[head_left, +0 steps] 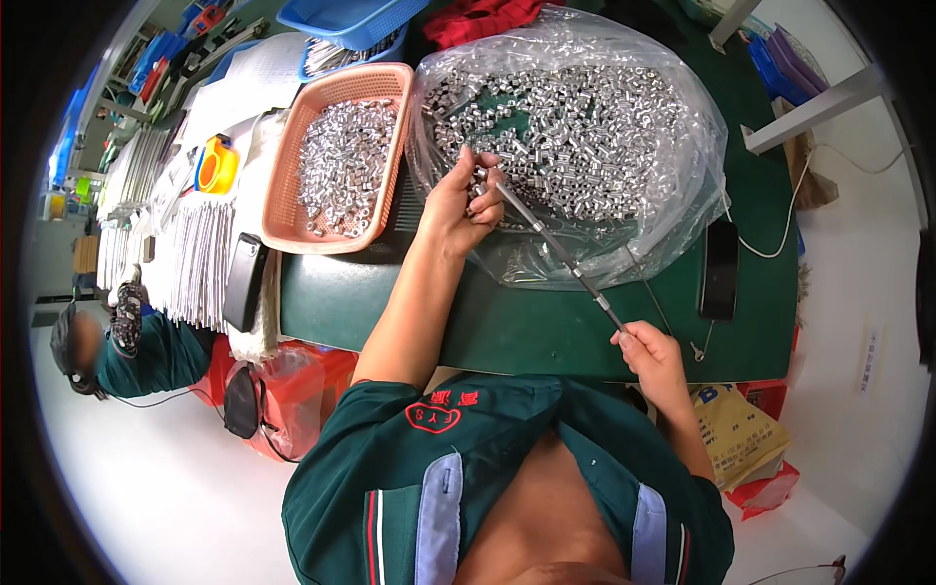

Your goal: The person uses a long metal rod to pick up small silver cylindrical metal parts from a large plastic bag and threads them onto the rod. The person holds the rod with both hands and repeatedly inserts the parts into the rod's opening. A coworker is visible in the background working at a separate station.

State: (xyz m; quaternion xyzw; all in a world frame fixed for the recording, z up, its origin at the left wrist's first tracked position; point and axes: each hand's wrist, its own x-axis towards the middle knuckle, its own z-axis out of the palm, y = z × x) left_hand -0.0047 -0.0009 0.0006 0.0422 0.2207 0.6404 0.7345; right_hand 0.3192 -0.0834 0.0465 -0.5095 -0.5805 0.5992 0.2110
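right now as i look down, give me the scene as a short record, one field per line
left grip: curled around a few small silver pieces, near the far end of the slim rod; contact with rod unclear
right grip: closed on the rod's near end
rod: slanted, with silver sections along it
clear plastic bag: spread open, holding many more silver pieces
pink basket: left of the bag, also holding silver pieces
dark phone: right of the bag, on the green table
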